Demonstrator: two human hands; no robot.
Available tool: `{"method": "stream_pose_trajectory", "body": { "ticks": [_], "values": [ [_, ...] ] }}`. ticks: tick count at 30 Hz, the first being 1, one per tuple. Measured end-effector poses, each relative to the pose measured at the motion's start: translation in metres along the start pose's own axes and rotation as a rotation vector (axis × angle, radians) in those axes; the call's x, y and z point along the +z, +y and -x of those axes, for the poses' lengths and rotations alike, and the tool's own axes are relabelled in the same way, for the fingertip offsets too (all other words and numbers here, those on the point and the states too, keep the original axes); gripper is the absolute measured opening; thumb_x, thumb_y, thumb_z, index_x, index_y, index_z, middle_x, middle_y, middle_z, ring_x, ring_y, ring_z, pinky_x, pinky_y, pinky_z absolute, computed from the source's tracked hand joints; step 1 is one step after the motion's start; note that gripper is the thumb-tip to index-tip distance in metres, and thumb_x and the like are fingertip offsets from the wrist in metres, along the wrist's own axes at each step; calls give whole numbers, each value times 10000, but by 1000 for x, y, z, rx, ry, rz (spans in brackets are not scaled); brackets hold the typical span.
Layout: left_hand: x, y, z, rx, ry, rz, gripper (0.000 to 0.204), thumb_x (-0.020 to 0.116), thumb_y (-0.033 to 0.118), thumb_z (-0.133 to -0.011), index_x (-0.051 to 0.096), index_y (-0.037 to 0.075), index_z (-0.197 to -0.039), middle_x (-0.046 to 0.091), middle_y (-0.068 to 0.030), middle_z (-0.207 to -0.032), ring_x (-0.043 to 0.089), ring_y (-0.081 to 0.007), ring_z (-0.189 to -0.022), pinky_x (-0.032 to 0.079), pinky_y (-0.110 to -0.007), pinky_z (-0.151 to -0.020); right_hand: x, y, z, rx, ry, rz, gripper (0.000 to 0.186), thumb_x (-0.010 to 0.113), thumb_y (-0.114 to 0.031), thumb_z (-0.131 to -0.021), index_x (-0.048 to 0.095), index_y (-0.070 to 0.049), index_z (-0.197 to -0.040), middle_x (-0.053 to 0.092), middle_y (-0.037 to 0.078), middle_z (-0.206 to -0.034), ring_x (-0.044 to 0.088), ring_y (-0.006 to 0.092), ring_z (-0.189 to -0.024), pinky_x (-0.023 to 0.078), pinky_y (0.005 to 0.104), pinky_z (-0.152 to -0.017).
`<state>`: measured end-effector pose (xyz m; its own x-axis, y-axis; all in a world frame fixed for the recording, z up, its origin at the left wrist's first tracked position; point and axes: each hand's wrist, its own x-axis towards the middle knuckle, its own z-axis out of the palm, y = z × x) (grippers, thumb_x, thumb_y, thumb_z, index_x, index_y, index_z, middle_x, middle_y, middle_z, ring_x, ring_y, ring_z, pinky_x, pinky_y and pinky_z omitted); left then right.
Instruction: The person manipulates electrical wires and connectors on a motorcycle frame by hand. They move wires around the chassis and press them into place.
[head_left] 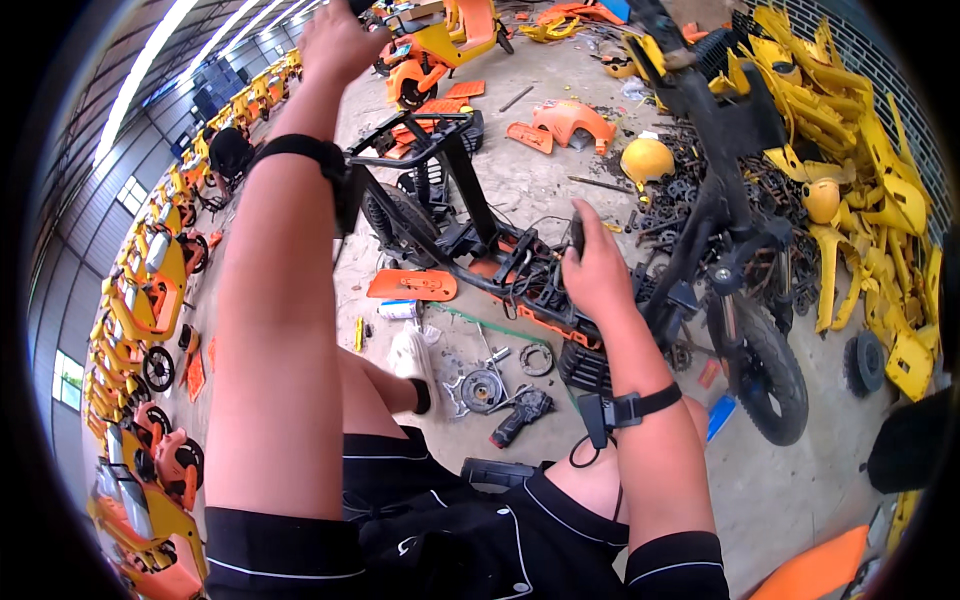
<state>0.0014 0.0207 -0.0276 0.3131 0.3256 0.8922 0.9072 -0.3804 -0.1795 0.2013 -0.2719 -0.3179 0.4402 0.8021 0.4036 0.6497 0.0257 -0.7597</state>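
Observation:
My left hand is raised at the top edge, its fingers curled and partly cut off beside something dark that I cannot make out. Over the middle of a stripped scooter frame, my right hand is closed around a small black piece, mostly hidden by the fingers. The frame stands across in front of me, with bare wiring and orange parts along its floor section. Its front wheel is to the right, and its rear wheel is at the far left.
A cordless power tool, a round metal hub part and a ring lie near my shoe. An orange panel lies left. Yellow body panels and dark metal parts are heaped right. Scooters line the left.

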Motion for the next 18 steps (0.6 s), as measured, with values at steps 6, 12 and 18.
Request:
{"method": "stream_pose_trajectory", "body": {
  "ticks": [6,12,18],
  "values": [
    [-8,6,18,-79,134,44,634,735,376,-836,548,78,-1364,630,-134,-1176,587,-323,-1158,412,-469,-1034,20,-18,-11,-2,-32,65,709,633,-85,-914,358,-182,-1560,532,229,-1440,537,447,-1303,484,493,-1052],
    [-2,18,18,-98,233,158,611,735,302,-804,549,97,-1349,612,-97,-1179,566,-310,-1138,414,-463,-1008,31,-21,-10,-23,18,137,650,633,-61,-911,410,-141,-1516,515,219,-1398,522,451,-1287,466,492,-1055],
    [-19,14,1,-104,25,194,557,743,298,-826,564,73,-1303,659,-110,-1101,606,-325,-1095,447,-475,-973,34,-22,-3,-37,89,163,643,641,-47,-906,419,-135,-1503,512,213,-1405,528,448,-1287,466,482,-1052]
  ]
}}
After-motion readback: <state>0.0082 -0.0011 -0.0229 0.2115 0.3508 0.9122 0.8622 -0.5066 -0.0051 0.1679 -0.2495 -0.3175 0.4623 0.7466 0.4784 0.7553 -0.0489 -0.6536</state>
